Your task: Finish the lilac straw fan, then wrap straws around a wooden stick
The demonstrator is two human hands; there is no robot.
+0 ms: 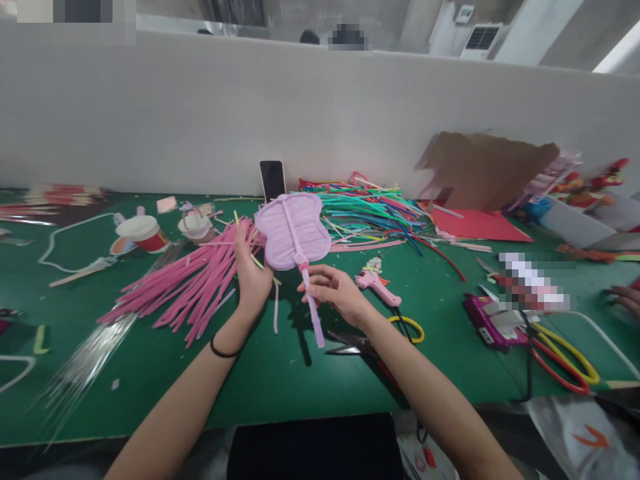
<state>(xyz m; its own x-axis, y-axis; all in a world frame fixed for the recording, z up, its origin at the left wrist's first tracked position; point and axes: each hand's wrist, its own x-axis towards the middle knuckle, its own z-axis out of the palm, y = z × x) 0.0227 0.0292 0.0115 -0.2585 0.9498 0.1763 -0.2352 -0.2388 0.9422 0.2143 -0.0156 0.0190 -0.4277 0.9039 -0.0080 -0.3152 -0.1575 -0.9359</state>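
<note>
A lilac fan (294, 233), made of fuzzy stems and shaped with rounded lobes, is held tilted above the green table. My right hand (337, 293) pinches its wrapped handle just below the pink knot. Beside the fan's left edge is my left hand (251, 277), thumb stretched up and apart; its other fingers are partly hidden. A bundle of pink fuzzy stems (185, 283) lies left of and behind that hand. A pink glue gun (381, 288) rests beyond my right wrist. Scissors (347, 344) lie partly under my right forearm.
Several coloured stems (367, 210) are heaped behind the fan, near a propped phone (273, 179). Lidded cups (143, 232) stand left. Rightward are red paper (485, 225), a purple device (490, 323), large scissors (565, 360) and another person's hand (627, 297). A white partition (200, 113) rises behind.
</note>
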